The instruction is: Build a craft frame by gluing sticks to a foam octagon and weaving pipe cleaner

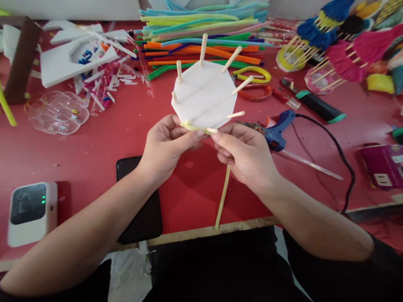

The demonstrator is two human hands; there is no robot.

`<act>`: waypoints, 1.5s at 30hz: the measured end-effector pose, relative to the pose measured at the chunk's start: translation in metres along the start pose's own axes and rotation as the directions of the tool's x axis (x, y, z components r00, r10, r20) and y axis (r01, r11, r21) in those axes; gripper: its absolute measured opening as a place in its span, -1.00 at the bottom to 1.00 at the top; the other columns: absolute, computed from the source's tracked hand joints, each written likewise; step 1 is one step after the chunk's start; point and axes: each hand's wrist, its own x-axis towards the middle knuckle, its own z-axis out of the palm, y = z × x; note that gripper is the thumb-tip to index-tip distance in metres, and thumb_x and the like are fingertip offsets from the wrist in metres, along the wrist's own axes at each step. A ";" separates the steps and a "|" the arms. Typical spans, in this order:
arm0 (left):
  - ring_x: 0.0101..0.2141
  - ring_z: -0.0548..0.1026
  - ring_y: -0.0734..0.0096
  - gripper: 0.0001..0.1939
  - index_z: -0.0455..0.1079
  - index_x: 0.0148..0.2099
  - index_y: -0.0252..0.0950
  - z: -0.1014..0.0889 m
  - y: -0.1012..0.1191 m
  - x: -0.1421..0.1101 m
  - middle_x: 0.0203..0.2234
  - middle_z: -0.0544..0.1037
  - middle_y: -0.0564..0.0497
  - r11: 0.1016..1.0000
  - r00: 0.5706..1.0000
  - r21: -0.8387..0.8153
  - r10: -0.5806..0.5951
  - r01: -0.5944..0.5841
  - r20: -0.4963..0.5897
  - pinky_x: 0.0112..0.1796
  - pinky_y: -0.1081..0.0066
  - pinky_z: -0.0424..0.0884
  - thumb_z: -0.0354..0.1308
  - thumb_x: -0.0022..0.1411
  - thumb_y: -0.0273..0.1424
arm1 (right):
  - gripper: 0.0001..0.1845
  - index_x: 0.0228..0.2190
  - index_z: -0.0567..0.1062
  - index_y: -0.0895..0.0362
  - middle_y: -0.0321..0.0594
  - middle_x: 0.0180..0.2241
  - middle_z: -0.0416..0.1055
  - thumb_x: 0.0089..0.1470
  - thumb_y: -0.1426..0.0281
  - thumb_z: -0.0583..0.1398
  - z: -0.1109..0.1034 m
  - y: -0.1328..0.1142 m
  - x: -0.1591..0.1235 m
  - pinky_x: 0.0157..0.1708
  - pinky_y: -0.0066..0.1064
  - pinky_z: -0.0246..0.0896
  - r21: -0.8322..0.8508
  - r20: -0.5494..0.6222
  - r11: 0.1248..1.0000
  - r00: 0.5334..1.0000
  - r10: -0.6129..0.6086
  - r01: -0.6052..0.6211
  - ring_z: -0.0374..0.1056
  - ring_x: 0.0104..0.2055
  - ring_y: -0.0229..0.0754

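Observation:
A white foam octagon (pixel 204 94) with several short wooden sticks (pixel 203 49) standing round its rim is held up over the red table. My left hand (pixel 171 140) is closed on its near left edge, thumb pressing a yellow-green pipe cleaner (pixel 193 127) against the rim. At the near right edge my right hand (pixel 242 149) pinches the same pipe cleaner beside a wooden stick. The pipe cleaner's loose end hangs below my right hand toward the table's front edge. My fingertips hide part of the near rim.
Bundled pipe cleaners (pixel 204 25) lie at the back. Scissors (pixel 252 75), a utility knife (pixel 321 105) and a blue glue gun (pixel 278 132) with its cord lie right. A phone (pixel 141 214), a white device (pixel 33 214), a clear tray (pixel 59 113) and foam scraps (pixel 66 63) lie left.

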 end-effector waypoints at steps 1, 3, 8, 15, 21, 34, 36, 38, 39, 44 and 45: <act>-0.34 0.67 0.40 -0.68 0.46 -0.25 -0.27 0.000 0.001 0.000 -0.38 0.69 0.05 1.000 1.000 -0.009 -0.016 0.016 0.003 -0.26 0.46 0.61 0.52 -0.02 -0.42 | -0.84 -0.49 0.53 0.10 -0.45 -0.63 0.28 0.07 0.36 0.36 0.001 0.000 0.000 -0.68 -0.53 -0.11 0.001 -0.007 1.000 1.000 0.003 -0.003 0.09 -0.64 -0.46; -0.34 0.67 0.41 -0.69 0.46 -0.26 -0.28 0.001 0.001 0.000 -0.38 0.69 0.04 0.999 0.999 -0.020 -0.039 0.040 0.012 -0.29 0.49 0.60 0.51 -0.01 -0.45 | -0.83 -0.52 0.50 0.10 -0.45 -0.63 0.29 0.06 0.39 0.34 0.002 -0.001 0.000 -0.68 -0.53 -0.12 0.007 -0.016 1.000 1.000 0.013 -0.013 0.08 -0.64 -0.47; -0.34 0.66 0.44 -0.70 0.46 -0.28 -0.30 0.000 -0.001 -0.001 -0.39 0.69 0.04 0.999 0.999 -0.028 -0.038 0.038 0.019 -0.25 0.51 0.59 0.51 -0.01 -0.45 | -0.78 -0.59 0.43 0.10 -0.49 -0.67 0.21 0.00 0.43 0.33 0.004 -0.001 0.000 -0.68 -0.53 -0.15 0.020 -0.041 0.999 0.998 0.047 -0.046 0.04 -0.65 -0.47; -0.26 0.67 0.33 -0.64 0.47 -0.20 -0.29 0.001 -0.002 -0.001 -0.37 0.67 0.02 0.998 0.997 -0.017 -0.059 0.060 0.051 -0.15 0.37 0.62 0.52 -0.02 -0.41 | -0.76 -0.62 0.37 0.09 -0.53 -0.72 0.12 -0.07 0.45 0.33 0.009 -0.003 -0.003 -0.69 -0.50 -0.24 0.058 -0.085 0.995 0.993 0.087 -0.082 -0.04 -0.68 -0.48; -0.21 0.68 0.30 -0.63 0.48 -0.15 -0.29 0.000 -0.003 0.000 -0.31 0.69 -0.02 0.999 0.997 0.020 -0.040 0.039 0.072 -0.10 0.36 0.60 0.51 0.01 -0.39 | -0.76 -0.61 0.37 0.09 -0.53 -0.72 0.11 -0.05 0.44 0.32 0.012 -0.003 -0.004 -0.69 -0.51 -0.24 0.070 -0.099 0.994 0.991 0.085 -0.079 -0.03 -0.68 -0.48; -0.23 0.68 0.30 -0.67 0.53 -0.22 -0.29 0.002 -0.001 -0.002 -0.31 0.70 -0.01 0.999 0.999 0.047 -0.022 0.020 0.031 -0.13 0.38 0.61 0.53 -0.02 -0.36 | -0.77 -0.57 0.37 0.09 -0.52 -0.68 0.14 0.00 0.41 0.31 0.012 -0.003 -0.006 -0.68 -0.50 -0.19 0.080 -0.071 0.994 0.994 0.083 -0.077 -0.02 -0.67 -0.48; -0.22 0.68 0.29 -0.67 0.54 -0.23 -0.28 0.002 0.000 -0.003 -0.31 0.70 -0.01 0.999 0.999 0.046 -0.023 0.022 0.026 -0.12 0.37 0.61 0.54 -0.03 -0.35 | -0.78 -0.57 0.37 0.08 -0.52 -0.67 0.14 0.00 0.40 0.31 0.011 -0.002 -0.005 -0.68 -0.50 -0.19 0.072 -0.071 0.995 0.995 0.073 -0.068 -0.02 -0.67 -0.47; -0.22 0.68 0.30 -0.67 0.54 -0.23 -0.28 0.002 0.000 -0.003 -0.31 0.70 -0.01 0.999 0.999 0.035 -0.025 0.024 0.032 -0.11 0.38 0.61 0.54 -0.03 -0.35 | -0.77 -0.56 0.37 0.08 -0.52 -0.68 0.14 -0.01 0.39 0.32 0.011 -0.002 -0.005 -0.69 -0.50 -0.19 0.064 -0.074 0.996 0.995 0.067 -0.063 -0.02 -0.67 -0.47; -0.22 0.68 0.30 -0.67 0.54 -0.22 -0.29 0.002 0.000 -0.003 -0.31 0.70 -0.02 0.999 0.999 0.031 -0.027 0.026 0.038 -0.11 0.38 0.61 0.54 -0.02 -0.35 | -0.77 -0.56 0.37 0.08 -0.52 -0.68 0.13 -0.01 0.39 0.32 0.011 -0.001 -0.005 -0.69 -0.50 -0.19 0.062 -0.074 0.996 0.995 0.065 -0.061 -0.02 -0.67 -0.46; -0.22 0.68 0.33 -0.68 0.53 -0.22 -0.29 0.000 -0.002 -0.001 -0.31 0.70 -0.01 0.999 0.998 0.025 -0.033 0.032 0.049 -0.11 0.39 0.60 0.53 -0.01 -0.36 | -0.75 -0.55 0.38 0.07 -0.52 -0.68 0.12 0.03 0.34 0.33 0.009 0.003 -0.005 -0.67 -0.49 -0.19 0.047 -0.051 0.998 0.998 0.047 -0.044 -0.01 -0.66 -0.45; -0.23 0.68 0.33 -0.68 0.52 -0.23 -0.29 0.000 -0.002 0.000 -0.32 0.70 0.00 0.999 0.999 0.022 -0.033 0.032 0.043 -0.12 0.40 0.60 0.53 -0.01 -0.36 | -0.76 -0.54 0.40 0.07 -0.52 -0.68 0.12 0.04 0.33 0.33 0.008 0.003 -0.004 -0.67 -0.49 -0.18 0.032 -0.044 0.999 0.998 0.037 -0.036 -0.01 -0.66 -0.44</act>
